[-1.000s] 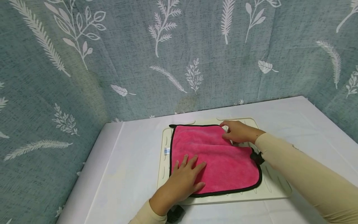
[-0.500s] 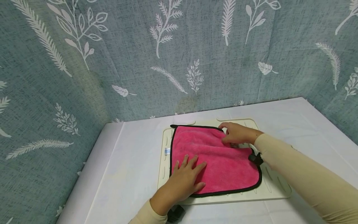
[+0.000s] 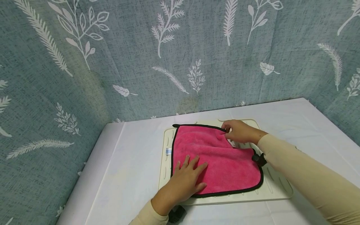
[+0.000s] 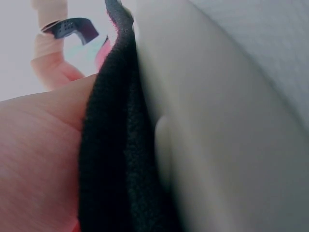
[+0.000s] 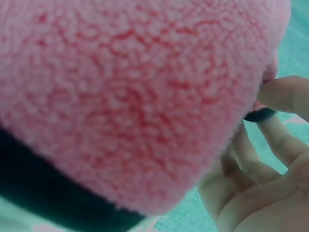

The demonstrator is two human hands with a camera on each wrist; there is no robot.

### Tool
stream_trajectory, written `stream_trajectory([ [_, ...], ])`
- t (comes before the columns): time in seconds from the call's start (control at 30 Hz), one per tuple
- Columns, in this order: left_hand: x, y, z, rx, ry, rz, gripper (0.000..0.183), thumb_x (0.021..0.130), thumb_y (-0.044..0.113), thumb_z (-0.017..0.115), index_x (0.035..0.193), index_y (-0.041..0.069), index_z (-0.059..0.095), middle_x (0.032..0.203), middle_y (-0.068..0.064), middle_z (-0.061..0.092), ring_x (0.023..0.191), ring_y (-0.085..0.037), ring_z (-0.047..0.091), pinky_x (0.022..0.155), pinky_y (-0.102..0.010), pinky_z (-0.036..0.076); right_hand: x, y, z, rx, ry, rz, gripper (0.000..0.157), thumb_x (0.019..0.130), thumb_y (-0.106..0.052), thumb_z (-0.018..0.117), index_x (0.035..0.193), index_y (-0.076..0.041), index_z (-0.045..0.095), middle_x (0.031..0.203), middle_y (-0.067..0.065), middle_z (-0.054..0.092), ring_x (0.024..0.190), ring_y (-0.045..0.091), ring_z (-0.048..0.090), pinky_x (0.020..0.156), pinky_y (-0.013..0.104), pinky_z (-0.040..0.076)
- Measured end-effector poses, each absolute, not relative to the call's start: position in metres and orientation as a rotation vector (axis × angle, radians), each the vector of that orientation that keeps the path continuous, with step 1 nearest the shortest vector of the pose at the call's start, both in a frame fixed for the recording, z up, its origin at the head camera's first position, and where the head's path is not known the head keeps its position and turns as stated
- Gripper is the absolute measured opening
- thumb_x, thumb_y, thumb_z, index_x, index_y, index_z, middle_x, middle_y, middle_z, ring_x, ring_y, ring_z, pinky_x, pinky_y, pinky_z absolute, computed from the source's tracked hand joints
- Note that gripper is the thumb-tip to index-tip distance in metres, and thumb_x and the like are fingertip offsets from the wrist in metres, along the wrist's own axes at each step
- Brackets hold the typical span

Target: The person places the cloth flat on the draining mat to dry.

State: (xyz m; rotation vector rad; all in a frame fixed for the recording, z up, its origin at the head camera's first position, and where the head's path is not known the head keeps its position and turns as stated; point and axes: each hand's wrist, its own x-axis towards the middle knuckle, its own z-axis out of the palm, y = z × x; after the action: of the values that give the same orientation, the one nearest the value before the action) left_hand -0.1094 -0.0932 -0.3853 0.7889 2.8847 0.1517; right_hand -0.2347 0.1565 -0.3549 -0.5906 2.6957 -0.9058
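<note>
A pink towel (image 3: 225, 172) with black edging lies spread over a cream ridged board (image 3: 271, 192), a fold running across its middle. My left hand (image 3: 187, 179) rests on the towel's near left part with fingers spread. At the far right corner my right hand (image 3: 239, 130) pinches the black-edged border between thumb and fingers and holds it a little raised. In the right wrist view the fluffy towel (image 5: 130, 106) fills most of the picture, with the right hand (image 5: 270, 179) gripping its edge. The left wrist view shows the black edging (image 4: 111, 159) beside the left hand (image 4: 38, 150).
The board rests on a white-covered table (image 3: 129, 162). A grey-green curtain (image 3: 135, 47) with white leaf prints stands behind and to the left. A small white tag (image 3: 168, 151) sticks out from the towel's left edge. Black straps with small devices are on both wrists.
My right hand has taken the towel's far right corner and raised it slightly, so the far edge now slants and creases there. The left hand has stayed in place.
</note>
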Motion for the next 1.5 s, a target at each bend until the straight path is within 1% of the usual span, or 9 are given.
stream_trajectory([
  [0.13,-0.11,-0.094,-0.386,0.794,2.885,0.148,0.064,0.081,0.05,0.062,0.139,0.032,0.039,0.146,-0.008,0.035,0.136,-0.041,0.026,0.099,-0.063,0.03,-0.237,0.155,-0.352,-0.601,2.767,-0.94,0.009,0.082,-0.011,0.059,0.091,-0.008,0.06,0.098,0.009,0.064,0.086,0.019,0.064,0.07,0.029,0.047],
  [0.2,-0.11,-0.093,-0.386,0.796,2.887,0.148,0.064,0.081,0.05,0.062,0.139,0.032,0.039,0.146,-0.008,0.035,0.136,-0.041,0.026,0.099,-0.063,0.03,-0.237,0.154,-0.351,-0.601,2.799,-0.95,0.007,0.083,-0.011,0.058,0.089,-0.009,0.059,0.095,0.007,0.064,0.088,0.019,0.063,0.072,0.03,0.046],
  [0.4,-0.109,-0.094,-0.385,0.795,2.878,0.149,0.064,0.081,0.05,0.062,0.139,0.032,0.039,0.146,-0.008,0.035,0.136,-0.041,0.026,0.099,-0.064,0.03,-0.239,0.152,-0.346,-0.616,2.88,-0.974,0.004,0.084,-0.01,0.055,0.088,-0.01,0.057,0.08,0.001,0.062,0.073,0.014,0.053,0.069,0.029,0.042],
  [0.77,-0.108,-0.095,-0.386,0.818,2.886,0.156,0.063,0.083,0.049,0.061,0.139,0.031,0.039,0.146,-0.008,0.035,0.136,-0.041,0.027,0.098,-0.064,0.031,-0.24,0.154,-0.344,-0.588,2.842,-0.962,0.009,0.087,-0.017,0.058,0.088,-0.012,0.065,0.073,-0.001,0.061,0.067,0.012,0.051,0.064,0.028,0.042],
  [0.9,-0.108,-0.095,-0.386,0.821,2.883,0.165,0.063,0.083,0.048,0.061,0.139,0.031,0.039,0.146,-0.008,0.035,0.135,-0.042,0.027,0.098,-0.064,0.031,-0.237,0.156,-0.348,-0.633,2.754,-0.936,0.019,0.086,-0.012,0.052,0.101,-0.009,0.064,0.086,0.004,0.063,0.075,0.015,0.055,0.066,0.029,0.043],
  [0.97,-0.108,-0.095,-0.386,0.816,2.883,0.163,0.063,0.082,0.048,0.062,0.139,0.031,0.039,0.146,-0.008,0.035,0.136,-0.042,0.027,0.098,-0.064,0.031,-0.236,0.157,-0.349,-0.679,2.714,-0.928,0.031,0.085,-0.006,0.047,0.113,-0.007,0.06,0.101,0.008,0.064,0.087,0.018,0.058,0.073,0.031,0.046],
  [1.07,-0.108,-0.095,-0.386,0.808,2.882,0.161,0.063,0.082,0.048,0.062,0.139,0.031,0.039,0.146,-0.008,0.035,0.136,-0.042,0.026,0.098,-0.064,0.031,-0.233,0.158,-0.352,-0.782,2.693,-0.914,0.04,0.084,0.002,0.043,0.121,-0.005,0.056,0.115,0.011,0.06,0.101,0.024,0.059,0.083,0.037,0.047],
  [1.33,-0.108,-0.095,-0.386,0.785,2.879,0.156,0.064,0.082,0.049,0.062,0.139,0.031,0.039,0.147,-0.008,0.034,0.136,-0.041,0.025,0.099,-0.064,0.03,-0.231,0.161,-0.354,-0.896,2.732,-0.887,0.026,0.085,0.004,0.049,0.104,-0.007,0.063,0.106,0.008,0.063,0.098,0.025,0.061,0.086,0.044,0.047],
  [1.5,-0.108,-0.095,-0.386,0.781,2.882,0.142,0.064,0.082,0.05,0.061,0.139,0.032,0.039,0.147,-0.007,0.034,0.137,-0.041,0.025,0.1,-0.064,0.029,-0.232,0.164,-0.356,-0.857,2.791,-0.842,0.028,0.083,0.003,0.049,0.103,-0.01,0.063,0.104,0.006,0.064,0.097,0.024,0.061,0.085,0.042,0.048],
])
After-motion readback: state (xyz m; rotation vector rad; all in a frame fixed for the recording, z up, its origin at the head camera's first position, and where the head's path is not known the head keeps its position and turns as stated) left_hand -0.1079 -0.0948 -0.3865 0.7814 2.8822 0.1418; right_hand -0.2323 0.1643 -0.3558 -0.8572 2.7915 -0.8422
